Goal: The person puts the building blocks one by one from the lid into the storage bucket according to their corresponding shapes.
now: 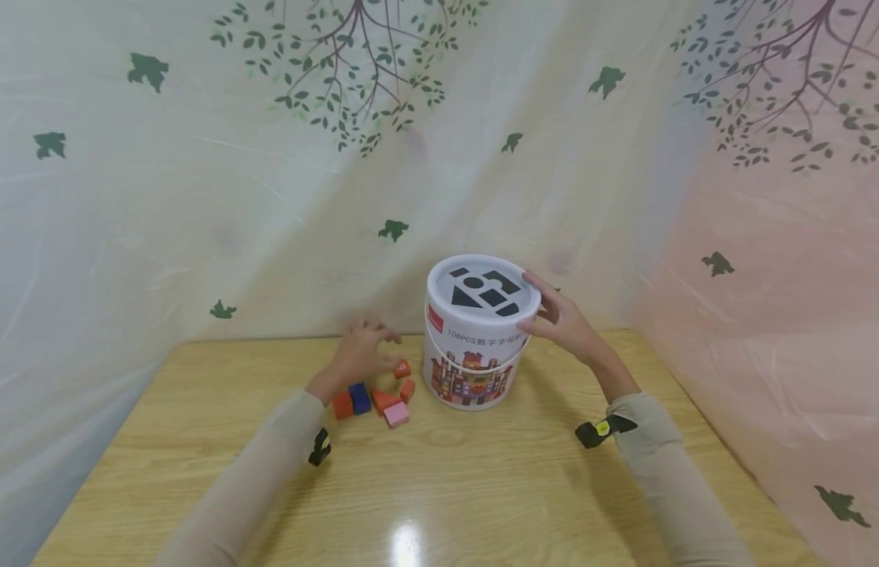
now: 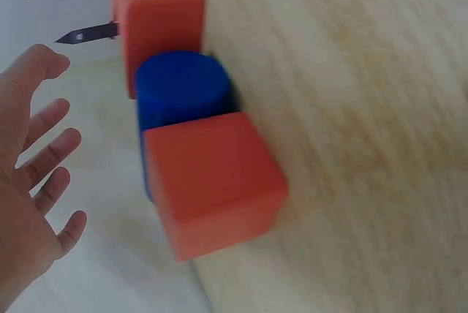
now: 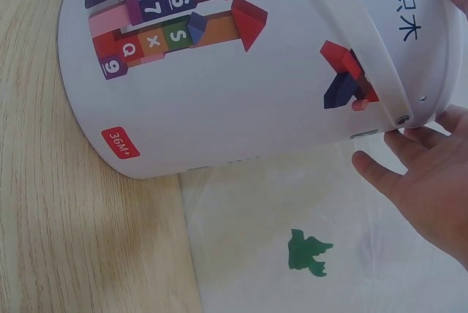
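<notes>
A white lidded bucket [image 1: 475, 346] with a wire handle and shape cut-outs in its lid [image 1: 484, 289] stands upright on the table. My right hand [image 1: 563, 323] grips the lid's edge from the right, thumb in front and fingers curled round the rim; the right wrist view shows this hand [image 3: 431, 174] at the rim too. My left hand [image 1: 357, 354] hovers with loosely spread fingers and holds nothing. Below and beside it lie a red block [image 1: 343, 405], a blue cylinder [image 2: 183, 83], an orange triangular block [image 1: 386, 400], a pink block [image 1: 395, 415] and small orange blocks [image 1: 402, 368].
A wooden table [image 1: 482, 480] carries the bucket and blocks. Behind it hangs a pale curtain [image 1: 305, 197] printed with leaves and branches, meeting the table's back edge. Another curtain side [image 1: 787, 315] runs along the right edge.
</notes>
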### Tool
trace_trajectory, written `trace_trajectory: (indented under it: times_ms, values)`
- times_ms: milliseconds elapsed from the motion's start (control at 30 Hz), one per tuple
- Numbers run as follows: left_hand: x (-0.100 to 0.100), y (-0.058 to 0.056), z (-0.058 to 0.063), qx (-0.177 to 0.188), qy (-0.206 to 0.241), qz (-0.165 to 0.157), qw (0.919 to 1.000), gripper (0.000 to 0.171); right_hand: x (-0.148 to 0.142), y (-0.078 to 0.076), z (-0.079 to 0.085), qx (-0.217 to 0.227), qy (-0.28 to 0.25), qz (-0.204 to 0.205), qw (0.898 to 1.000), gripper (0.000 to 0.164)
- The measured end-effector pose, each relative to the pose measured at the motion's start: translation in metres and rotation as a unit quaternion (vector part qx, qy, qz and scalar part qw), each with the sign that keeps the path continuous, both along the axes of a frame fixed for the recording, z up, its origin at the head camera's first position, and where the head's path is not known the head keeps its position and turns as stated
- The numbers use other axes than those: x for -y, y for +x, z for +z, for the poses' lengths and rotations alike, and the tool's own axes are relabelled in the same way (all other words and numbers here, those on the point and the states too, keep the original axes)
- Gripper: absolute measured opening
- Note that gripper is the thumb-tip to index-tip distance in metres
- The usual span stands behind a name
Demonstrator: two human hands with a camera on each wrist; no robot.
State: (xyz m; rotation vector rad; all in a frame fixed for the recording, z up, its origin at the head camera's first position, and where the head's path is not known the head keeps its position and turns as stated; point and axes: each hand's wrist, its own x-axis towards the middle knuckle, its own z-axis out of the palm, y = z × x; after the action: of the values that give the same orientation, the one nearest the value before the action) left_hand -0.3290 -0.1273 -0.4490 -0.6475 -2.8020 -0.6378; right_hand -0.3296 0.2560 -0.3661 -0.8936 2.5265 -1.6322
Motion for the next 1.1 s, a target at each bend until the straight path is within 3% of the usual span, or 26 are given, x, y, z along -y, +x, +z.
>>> trace_trajectory:
  times_ms: [200,400,1100]
  values:
    - [0.001,0.001,-0.008,0.025,-0.033,-0.003,0.9991,0.044,0.0,0.0,0.0,-0.001,0.001,0.003,1.0,0.086]
    - [0.003,0.002,-0.013,0.022,-0.052,-0.015,0.9983,0.042,0.0,0.002,0.001,0.002,0.002,0.001,1.0,0.086]
    - [0.0,-0.004,-0.023,0.071,-0.072,-0.009,0.9949,0.032,0.0,0.002,0.001,0.008,0.001,-0.001,1.0,0.086]
